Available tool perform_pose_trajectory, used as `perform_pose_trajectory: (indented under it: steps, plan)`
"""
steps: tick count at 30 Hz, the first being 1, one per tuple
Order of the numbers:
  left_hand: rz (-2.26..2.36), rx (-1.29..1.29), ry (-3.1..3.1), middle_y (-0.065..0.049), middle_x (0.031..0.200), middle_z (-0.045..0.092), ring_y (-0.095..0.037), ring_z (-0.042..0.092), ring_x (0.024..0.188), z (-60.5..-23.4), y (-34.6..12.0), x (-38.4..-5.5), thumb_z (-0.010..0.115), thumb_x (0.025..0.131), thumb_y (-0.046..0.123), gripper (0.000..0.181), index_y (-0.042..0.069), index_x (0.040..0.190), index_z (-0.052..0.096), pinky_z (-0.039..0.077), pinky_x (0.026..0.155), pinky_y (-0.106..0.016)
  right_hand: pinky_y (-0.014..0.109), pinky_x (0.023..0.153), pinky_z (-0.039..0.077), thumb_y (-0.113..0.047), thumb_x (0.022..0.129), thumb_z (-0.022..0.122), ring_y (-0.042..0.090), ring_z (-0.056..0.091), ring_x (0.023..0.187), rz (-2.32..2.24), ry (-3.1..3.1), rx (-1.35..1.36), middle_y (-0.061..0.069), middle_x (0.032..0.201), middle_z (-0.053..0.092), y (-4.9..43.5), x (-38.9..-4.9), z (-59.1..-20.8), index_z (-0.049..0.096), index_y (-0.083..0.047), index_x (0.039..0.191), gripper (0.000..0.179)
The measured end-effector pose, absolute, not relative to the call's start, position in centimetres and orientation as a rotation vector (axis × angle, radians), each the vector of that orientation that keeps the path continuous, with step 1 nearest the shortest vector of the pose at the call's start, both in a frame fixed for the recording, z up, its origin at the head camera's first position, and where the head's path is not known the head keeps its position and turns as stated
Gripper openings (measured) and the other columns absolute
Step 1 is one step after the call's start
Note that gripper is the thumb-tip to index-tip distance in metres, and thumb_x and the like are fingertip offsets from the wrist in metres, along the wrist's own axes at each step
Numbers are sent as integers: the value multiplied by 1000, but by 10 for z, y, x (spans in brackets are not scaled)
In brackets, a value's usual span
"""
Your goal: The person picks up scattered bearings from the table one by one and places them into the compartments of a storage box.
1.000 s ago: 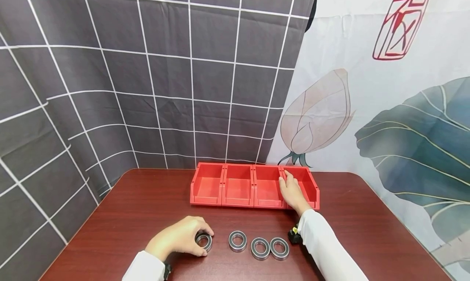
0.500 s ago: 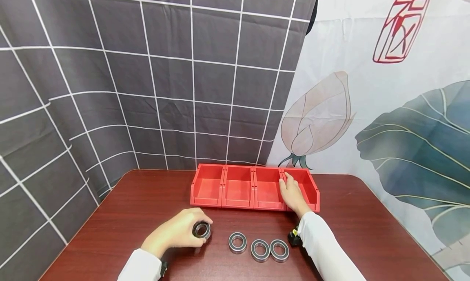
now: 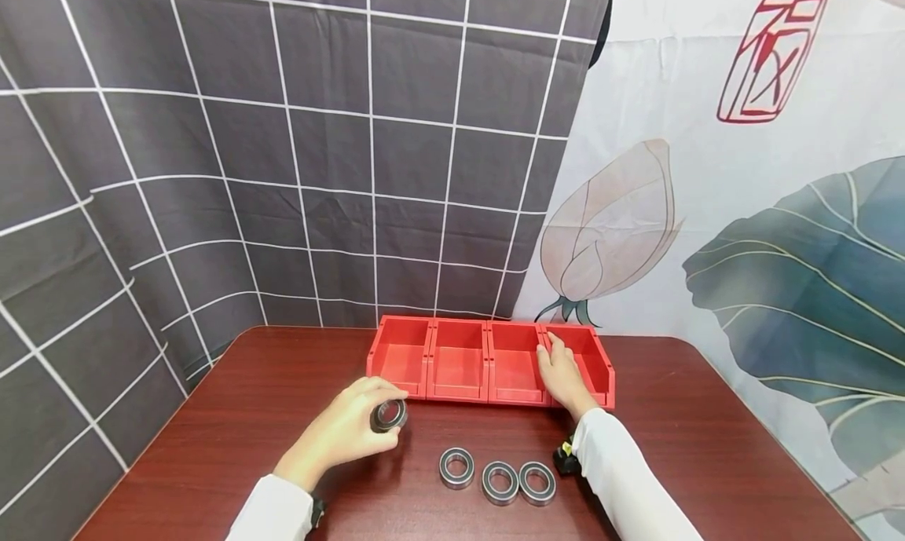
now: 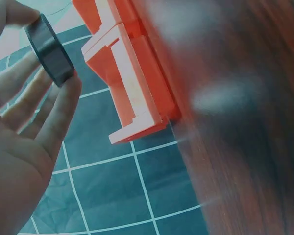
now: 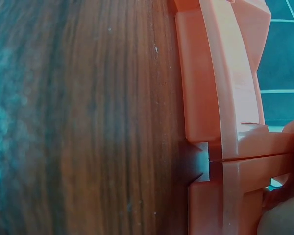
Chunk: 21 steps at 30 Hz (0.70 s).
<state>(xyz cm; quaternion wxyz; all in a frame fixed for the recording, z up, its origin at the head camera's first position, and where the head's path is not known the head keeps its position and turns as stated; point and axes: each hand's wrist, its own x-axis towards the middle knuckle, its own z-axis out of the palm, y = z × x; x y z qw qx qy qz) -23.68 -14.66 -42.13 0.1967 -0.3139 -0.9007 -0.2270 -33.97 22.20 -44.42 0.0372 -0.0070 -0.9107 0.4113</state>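
My left hand (image 3: 346, 427) pinches a ball bearing (image 4: 51, 51) between the thumb and fingertips, tilted and lifted above the table. In the head view it is just in front of the leftmost bin. My right hand (image 3: 564, 376) reaches over the red bins (image 3: 458, 394) and grips the dividing walls between the two rightmost ones, with the thumb on one side and fingers on the other. The right wrist view shows only part of that hand at its edge. On the table lie three more bearings: one bearing (image 3: 443, 469) apart, and a touching pair (image 3: 488, 486).
The red bins stand joined in a row near the back edge of the dark red wooden table (image 3: 283, 384). Behind them hang a grey grid-patterned cloth (image 3: 325, 148) and a white cloth with a flower print (image 3: 608, 227).
My left hand has lifted the bearing off the table and moved it forward, toward the bins, tilting it. My right hand stays at the same dividing walls. The other bearings lie still.
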Motion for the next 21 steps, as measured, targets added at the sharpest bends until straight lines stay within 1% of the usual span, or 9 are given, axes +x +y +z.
perform_pose_trajectory:
  steps: [4, 10, 16, 21]
  plan:
    - [-664, -782, -2513, 10, 103, 62, -8, 55, 96, -420, -145, -240, 83, 68, 24, 49, 20, 115, 70, 53, 85, -36, 62, 106, 29, -35, 103, 36, 42, 32, 132, 1271, -2794, -23, 26, 147, 28, 222, -340, -444, 13, -4, 153, 63]
    - [-711, -681, -2477, 6, 103, 64, -11, 56, 94, -417, -142, -247, 83, 67, 22, 47, 15, 113, 71, 53, 83, -35, 62, 106, 29, -33, 104, 36, 42, 32, 132, 1278, -2797, -15, 26, 147, 28, 222, -339, -442, 12, -3, 153, 62]
    - [-739, -632, -2462, 2, 106, 64, -15, 57, 95, -412, -138, -255, 80, 70, 21, 46, 12, 114, 70, 53, 83, -36, 62, 106, 28, -34, 103, 36, 43, 32, 132, 1265, -2788, -4, 27, 146, 28, 223, -338, -442, 13, -3, 153, 63]
    - [-778, -608, -2501, 1, 110, 64, -18, 57, 99, -407, -134, -265, 80, 71, 21, 48, 12, 117, 69, 52, 85, -38, 62, 106, 28, -35, 104, 34, 43, 32, 133, 1274, -2794, -5, 26, 147, 27, 222, -337, -443, 12, -3, 153, 63]
